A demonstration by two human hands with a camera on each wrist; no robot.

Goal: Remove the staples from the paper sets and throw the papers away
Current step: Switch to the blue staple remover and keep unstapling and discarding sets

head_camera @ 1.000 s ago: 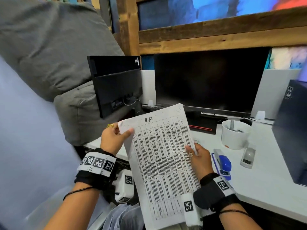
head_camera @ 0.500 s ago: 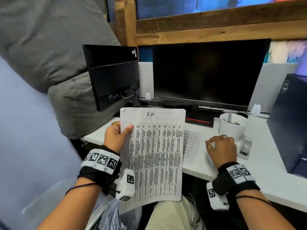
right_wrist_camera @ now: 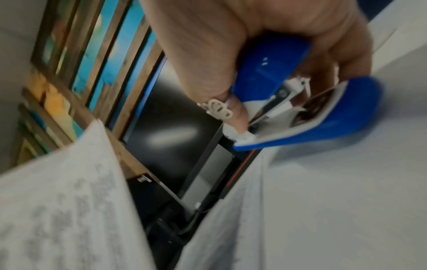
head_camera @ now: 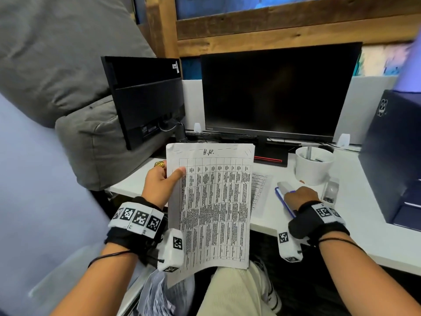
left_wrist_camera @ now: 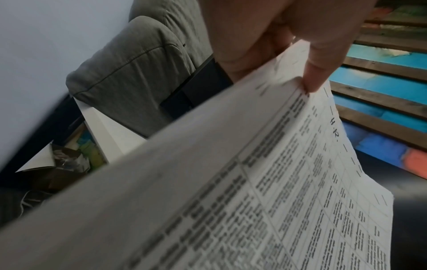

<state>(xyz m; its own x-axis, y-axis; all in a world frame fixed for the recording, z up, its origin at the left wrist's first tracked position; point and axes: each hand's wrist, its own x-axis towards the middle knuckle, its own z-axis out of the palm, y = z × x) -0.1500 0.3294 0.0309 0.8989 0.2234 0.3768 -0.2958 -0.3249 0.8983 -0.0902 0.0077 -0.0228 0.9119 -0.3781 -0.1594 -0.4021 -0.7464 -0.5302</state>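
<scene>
The left hand [head_camera: 159, 185] pinches the paper set [head_camera: 211, 206] upright while the right hand [head_camera: 300, 198] grips the blue staple remover [right_wrist_camera: 300, 109] on the desk [head_camera: 341, 226].

Soft, even indoor light fills the head view, whose edges bow and smear. Both wrist views are dimmer and motion-blurred; a pale glare streaks the dark monitor [right_wrist_camera: 175, 135].

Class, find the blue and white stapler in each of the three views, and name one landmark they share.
Head: blue and white stapler, right of centre on the desk, under the right hand.
Left wrist: not in it.
Right wrist: upper right, gripped.
Shared landmark: the printed table sheet.
</scene>
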